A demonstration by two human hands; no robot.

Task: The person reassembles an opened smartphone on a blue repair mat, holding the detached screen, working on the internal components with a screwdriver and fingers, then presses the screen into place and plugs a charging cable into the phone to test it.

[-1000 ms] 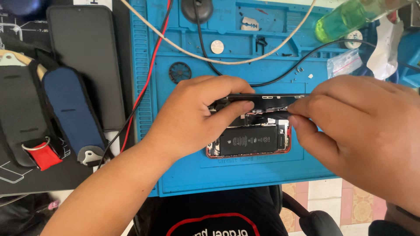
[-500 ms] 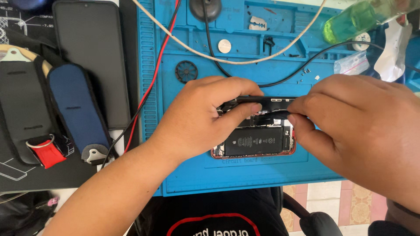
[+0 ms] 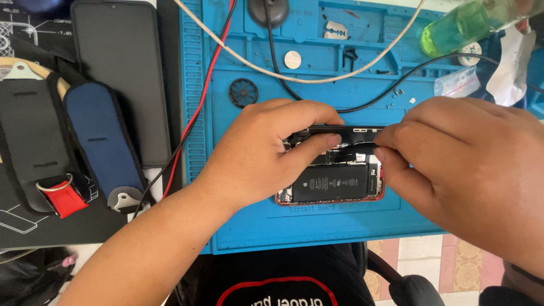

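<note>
An opened red-framed phone (image 3: 331, 184) lies on the blue repair mat (image 3: 317, 93), its black battery showing. The phone's lifted screen panel (image 3: 354, 133) stands along its far edge. My left hand (image 3: 260, 153) grips that panel from the left, thumb pressed on the phone's insides. My right hand (image 3: 464, 164) comes in from the right and pinches a thin black tool or flex strip (image 3: 360, 147) just above the battery. The fingertips of the two hands almost meet.
A dark phone (image 3: 122, 79) lies face up left of the mat, beside a blue pouch (image 3: 102, 144) and a black pouch (image 3: 31, 144) with a red tab. Red, black and cream cables cross the mat. A green bottle (image 3: 464, 25) lies at the top right.
The view shifted slightly, so everything sits a little lower and to the right in the frame. Both hands keep the same hold on the phone parts.
</note>
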